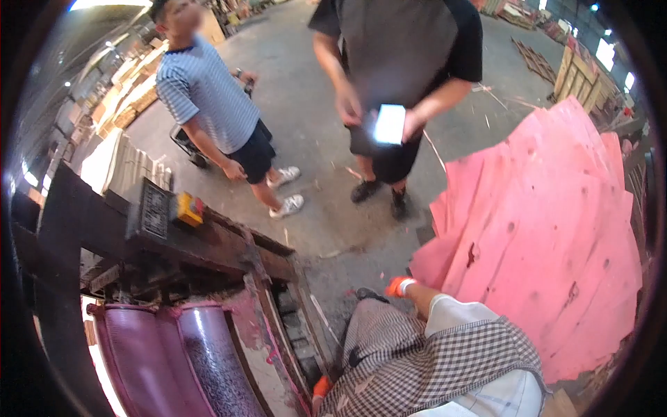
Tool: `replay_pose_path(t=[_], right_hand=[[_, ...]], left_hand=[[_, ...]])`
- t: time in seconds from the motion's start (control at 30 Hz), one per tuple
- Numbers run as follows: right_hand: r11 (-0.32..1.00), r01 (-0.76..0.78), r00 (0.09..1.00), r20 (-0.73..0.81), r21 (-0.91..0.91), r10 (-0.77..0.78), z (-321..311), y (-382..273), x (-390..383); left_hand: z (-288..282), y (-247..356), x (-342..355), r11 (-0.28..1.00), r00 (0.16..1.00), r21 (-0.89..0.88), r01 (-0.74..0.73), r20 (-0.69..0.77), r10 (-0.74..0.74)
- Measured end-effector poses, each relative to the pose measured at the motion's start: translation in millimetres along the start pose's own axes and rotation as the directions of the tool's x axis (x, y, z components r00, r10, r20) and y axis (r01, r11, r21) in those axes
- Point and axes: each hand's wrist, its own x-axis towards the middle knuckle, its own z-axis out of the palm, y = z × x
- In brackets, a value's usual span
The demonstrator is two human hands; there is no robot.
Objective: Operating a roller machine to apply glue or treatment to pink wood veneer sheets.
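Note:
My right hand (399, 285), in an orange glove, hangs beside the left edge of a tall stack of pink-coated wood veneer sheets (528, 236). Whether it touches the sheets I cannot tell. My left hand (322, 387), also orange-gloved, shows only in part at the machine's side frame, next to my checkered apron (458, 361). Its fingers are hidden, and those of the right hand are too small to read. On my left stands a roller machine with a purple-coated roller (139, 354) and a shiny, speckled one (215, 354).
A yellow switch box (186, 209) with a red button sits on the machine's frame. One person (208, 97) in a striped shirt stands ahead left; another (403, 55) in dark clothes holds a lit phone (390, 124). Pale stacked boards (128, 163) lie behind the machine.

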Motion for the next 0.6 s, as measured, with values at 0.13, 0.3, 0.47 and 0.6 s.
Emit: replay_pose_path(t=[0.13,0.3,0.47,0.6], right_hand=[[0.987,-0.076,0.992,-0.107,-0.143,0.061,37,169,-10],[0.937,-0.336,0.937,-0.138,-0.101,0.321,57,260,-101],[0.853,-0.442,0.774,-0.362,0.277,0.519,89,295,-191],[0.499,-0.613,0.676,-0.733,-0.613,-0.069,169,433,-151]], left_hand=[[-62,73,-20,0.764,0.994,-0.642,0.057,-0.036,-0.104],[-56,92,-17,0.218,0.741,-0.818,0.533,0.326,-0.587],[-28,87,-29,0.381,0.754,-0.734,0.563,0.266,-0.601],[-10,126,-63,0.38,0.749,-0.697,0.608,0.346,-0.564]])
